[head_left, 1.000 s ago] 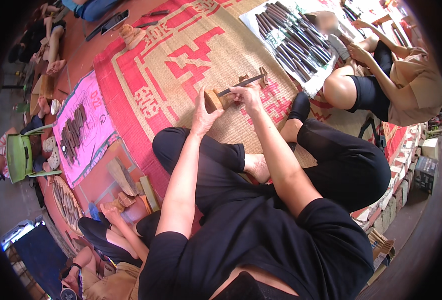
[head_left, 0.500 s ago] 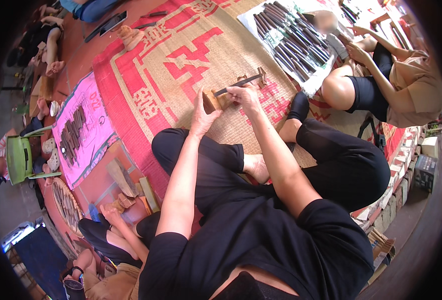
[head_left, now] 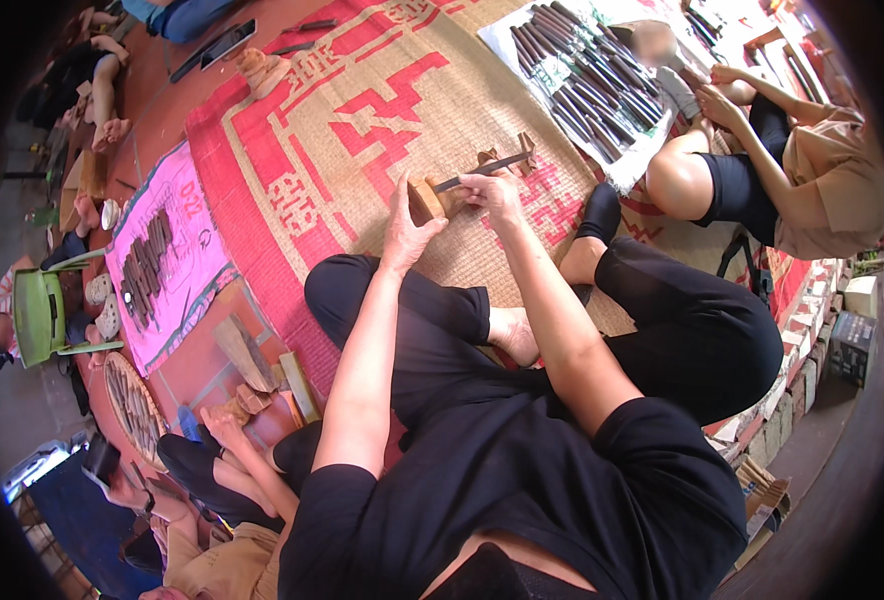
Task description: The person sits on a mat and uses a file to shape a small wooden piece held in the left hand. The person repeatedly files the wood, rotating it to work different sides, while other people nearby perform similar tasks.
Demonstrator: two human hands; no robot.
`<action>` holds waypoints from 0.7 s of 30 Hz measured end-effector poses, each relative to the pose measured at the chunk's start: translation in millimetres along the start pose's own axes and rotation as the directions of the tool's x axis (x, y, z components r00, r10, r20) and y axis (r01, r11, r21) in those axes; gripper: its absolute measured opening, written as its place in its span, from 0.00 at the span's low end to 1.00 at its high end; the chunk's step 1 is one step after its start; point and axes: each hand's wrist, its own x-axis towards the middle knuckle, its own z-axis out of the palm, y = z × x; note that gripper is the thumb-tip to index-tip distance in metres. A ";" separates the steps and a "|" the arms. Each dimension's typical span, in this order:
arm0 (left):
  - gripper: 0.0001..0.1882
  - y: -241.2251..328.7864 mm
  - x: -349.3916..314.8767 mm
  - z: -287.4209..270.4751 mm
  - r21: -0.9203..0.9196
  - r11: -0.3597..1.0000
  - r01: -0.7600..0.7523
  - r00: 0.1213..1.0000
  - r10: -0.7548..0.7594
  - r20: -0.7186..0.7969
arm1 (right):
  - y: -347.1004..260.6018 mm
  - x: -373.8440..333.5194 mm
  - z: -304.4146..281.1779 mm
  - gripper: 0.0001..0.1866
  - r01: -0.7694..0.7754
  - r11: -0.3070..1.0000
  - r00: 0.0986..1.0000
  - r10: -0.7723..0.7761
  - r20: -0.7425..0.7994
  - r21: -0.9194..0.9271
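Observation:
I sit cross-legged on a woven straw mat (head_left: 362, 170) with red patterns. My left hand (head_left: 408, 222) grips a small light-brown wooden block (head_left: 425, 199), held upright in front of my knees. My right hand (head_left: 490, 193) holds a long flat metal blade (head_left: 489, 168) by its near end, and the blade's edge rests against the top of the block. Small wood pieces (head_left: 518, 148) lie on the mat just beyond the blade's far end.
A person in black shorts (head_left: 752, 170) sits at the right beside a white sheet with several dark sticks (head_left: 582, 70). A pink sheet with dark pieces (head_left: 157, 265) lies left. Another person (head_left: 222, 500) sits at lower left near wood offcuts (head_left: 252, 360) and a round basket (head_left: 132, 410).
Both hands stay on the block and the blade; the blade has shifted slightly against the block. The rest of the scene is the same.

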 end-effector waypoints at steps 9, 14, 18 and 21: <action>0.51 -13.0 1.3 -0.2 -0.003 0.999 -0.040 0.999 0.040 -0.017 | 3.6 0.1 3.5 0.05 -0.036 0.999 0.996 0.035 0.082 0.018; 0.51 -6.4 2.1 0.2 0.022 1.000 -0.018 1.000 0.018 0.007 | 2.6 7.4 -1.4 0.07 0.003 0.999 1.000 -0.002 -0.019 0.042; 0.51 -1.8 0.9 -0.5 0.012 1.000 0.009 1.000 -0.009 0.019 | 2.6 3.8 3.4 0.06 -0.011 0.999 0.999 0.009 0.048 0.045; 0.51 -0.3 0.8 -0.5 0.026 1.000 -0.016 1.000 0.015 0.023 | 1.1 1.3 -1.8 0.05 0.020 1.000 0.999 -0.020 -0.027 0.019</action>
